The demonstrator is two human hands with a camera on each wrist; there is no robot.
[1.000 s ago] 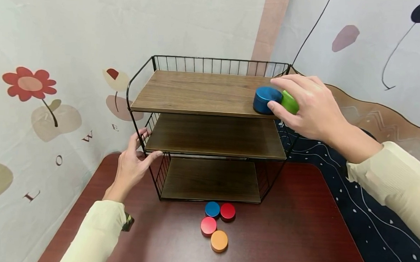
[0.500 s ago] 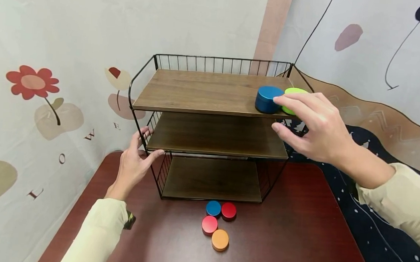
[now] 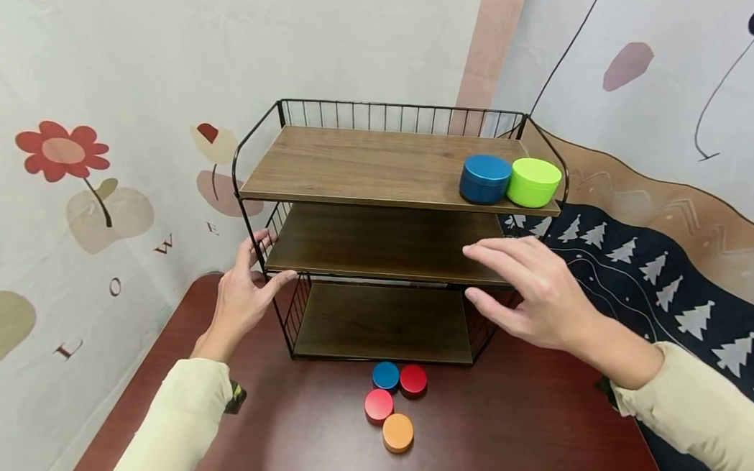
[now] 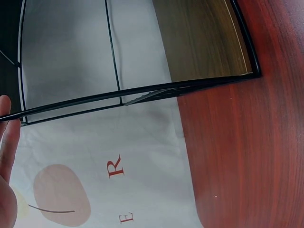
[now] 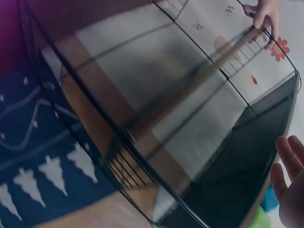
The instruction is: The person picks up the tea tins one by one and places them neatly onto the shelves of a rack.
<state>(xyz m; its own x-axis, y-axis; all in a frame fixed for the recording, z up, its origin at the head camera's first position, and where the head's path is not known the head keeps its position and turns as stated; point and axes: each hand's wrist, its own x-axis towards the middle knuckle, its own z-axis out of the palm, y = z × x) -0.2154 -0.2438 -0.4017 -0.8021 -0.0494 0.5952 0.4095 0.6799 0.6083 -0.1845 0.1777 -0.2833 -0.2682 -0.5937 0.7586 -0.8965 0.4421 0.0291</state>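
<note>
We find the blue tin [image 3: 485, 180] and green tin [image 3: 533, 184] shelved atop the rack [image 3: 384, 322], four round pieces [image 3: 397, 433] on the tabletop [image 3: 500, 445] apparently outstanding, left hand [image 3: 240, 295] gripping the rack, right hand [image 3: 535, 292] empty, thumb and fingers apart.

Rack [image 3: 368, 166] in high head, close wrist views

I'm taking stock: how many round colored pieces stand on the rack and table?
6. The top shelf holds a blue piece and a green piece; the table holds another blue piece, a red piece, a pinkish red piece and an orange piece. Others could be hidden.
</note>
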